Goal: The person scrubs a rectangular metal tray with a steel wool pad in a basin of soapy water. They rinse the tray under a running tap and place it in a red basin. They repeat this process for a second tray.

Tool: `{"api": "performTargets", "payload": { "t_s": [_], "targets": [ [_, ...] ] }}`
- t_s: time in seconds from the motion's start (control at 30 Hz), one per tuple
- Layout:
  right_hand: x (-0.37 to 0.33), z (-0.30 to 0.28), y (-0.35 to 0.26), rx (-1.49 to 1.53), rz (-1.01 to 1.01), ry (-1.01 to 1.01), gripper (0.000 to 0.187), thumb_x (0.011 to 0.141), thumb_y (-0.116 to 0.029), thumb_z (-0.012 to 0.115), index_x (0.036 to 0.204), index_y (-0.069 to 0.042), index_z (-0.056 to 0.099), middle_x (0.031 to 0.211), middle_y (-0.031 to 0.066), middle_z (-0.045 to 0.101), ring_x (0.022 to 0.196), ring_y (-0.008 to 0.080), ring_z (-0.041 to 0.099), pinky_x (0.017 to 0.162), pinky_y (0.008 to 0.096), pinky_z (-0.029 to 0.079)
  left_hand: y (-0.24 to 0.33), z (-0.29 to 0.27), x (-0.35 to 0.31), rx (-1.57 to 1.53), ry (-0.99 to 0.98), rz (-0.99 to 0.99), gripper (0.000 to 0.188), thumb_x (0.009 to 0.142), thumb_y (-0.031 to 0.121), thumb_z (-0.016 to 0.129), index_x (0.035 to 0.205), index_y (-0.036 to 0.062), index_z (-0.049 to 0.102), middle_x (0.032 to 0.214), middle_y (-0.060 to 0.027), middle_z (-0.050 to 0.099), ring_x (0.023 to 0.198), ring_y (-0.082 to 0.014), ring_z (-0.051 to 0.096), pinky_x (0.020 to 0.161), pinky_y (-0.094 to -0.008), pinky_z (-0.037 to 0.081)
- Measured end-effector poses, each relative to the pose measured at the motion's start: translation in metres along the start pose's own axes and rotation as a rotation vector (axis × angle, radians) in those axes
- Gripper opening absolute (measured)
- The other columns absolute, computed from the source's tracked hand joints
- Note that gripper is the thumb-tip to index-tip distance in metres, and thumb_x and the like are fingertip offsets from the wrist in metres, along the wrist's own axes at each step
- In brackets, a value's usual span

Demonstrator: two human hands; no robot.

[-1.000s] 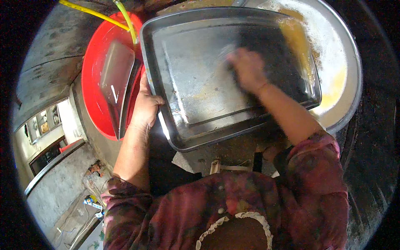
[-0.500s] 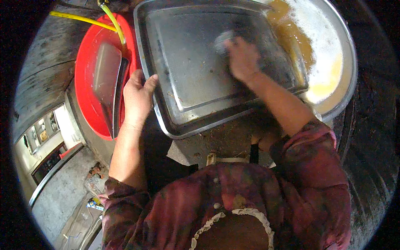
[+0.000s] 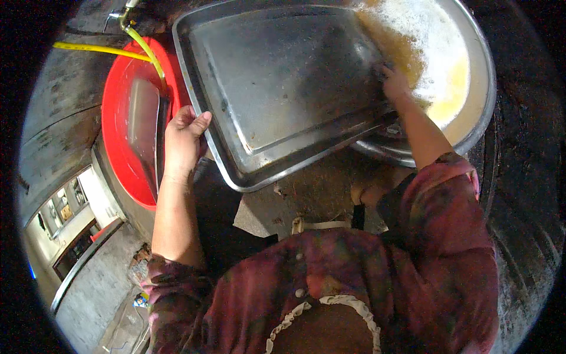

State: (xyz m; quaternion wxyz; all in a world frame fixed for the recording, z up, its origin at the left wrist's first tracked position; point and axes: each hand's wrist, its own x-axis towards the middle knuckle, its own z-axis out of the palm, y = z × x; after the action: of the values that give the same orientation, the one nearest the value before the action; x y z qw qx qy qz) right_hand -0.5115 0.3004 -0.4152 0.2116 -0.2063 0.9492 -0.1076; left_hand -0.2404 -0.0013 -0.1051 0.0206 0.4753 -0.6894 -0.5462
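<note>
On the left, a red tub [image 3: 121, 127] holds another metal tray, with a yellow hose [image 3: 141, 47] hanging in. Next to it, the left hand [image 3: 184, 141] grips the near-left rim of the big metal tray [image 3: 283, 88], tilted over a round metal basin [image 3: 466, 88] of soapy water. The right hand [image 3: 394, 82] presses on the tray's right edge; I cannot tell what it holds. Hold tight and scrub the corners. There is little room: tub and basin crowd both sides.
</note>
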Motion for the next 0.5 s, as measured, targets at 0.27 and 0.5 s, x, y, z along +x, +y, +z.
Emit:
{"api": "performTargets", "payload": {
  "t_s": [0.27,0.5],
  "targets": [
    [0.006,0.019,-0.020,-0.005,0.018,0.143,0.042,0.073,-0.011,0.055,0.115,-0.017,0.058,0.118,0.0163,0.051,0.107,0.0359,0.049,0.088,0.0430,0.041,-0.019,-0.008,0.010,-0.345,-0.251,-0.141,0.012,0.085,0.007,0.051,0.097,0.0055,0.054,0.080,-0.0004,0.056,0.068,-0.0105,0.052,0.062,-0.0237,0.043],
    [-0.107,-0.049,-0.246,0.597,-0.696,0.166,0.045,0.073,-0.008,0.059,0.117,-0.010,0.054,0.118,0.0210,0.047,0.107,0.0363,0.047,0.090,0.0414,0.040,-0.039,0.000,0.008,-0.163,-0.333,-0.126,0.030,0.072,-0.005,0.059,0.098,0.0051,0.050,0.080,-0.0026,0.056,0.067,-0.0124,0.054,0.061,-0.0238,0.044]
  ]
}}
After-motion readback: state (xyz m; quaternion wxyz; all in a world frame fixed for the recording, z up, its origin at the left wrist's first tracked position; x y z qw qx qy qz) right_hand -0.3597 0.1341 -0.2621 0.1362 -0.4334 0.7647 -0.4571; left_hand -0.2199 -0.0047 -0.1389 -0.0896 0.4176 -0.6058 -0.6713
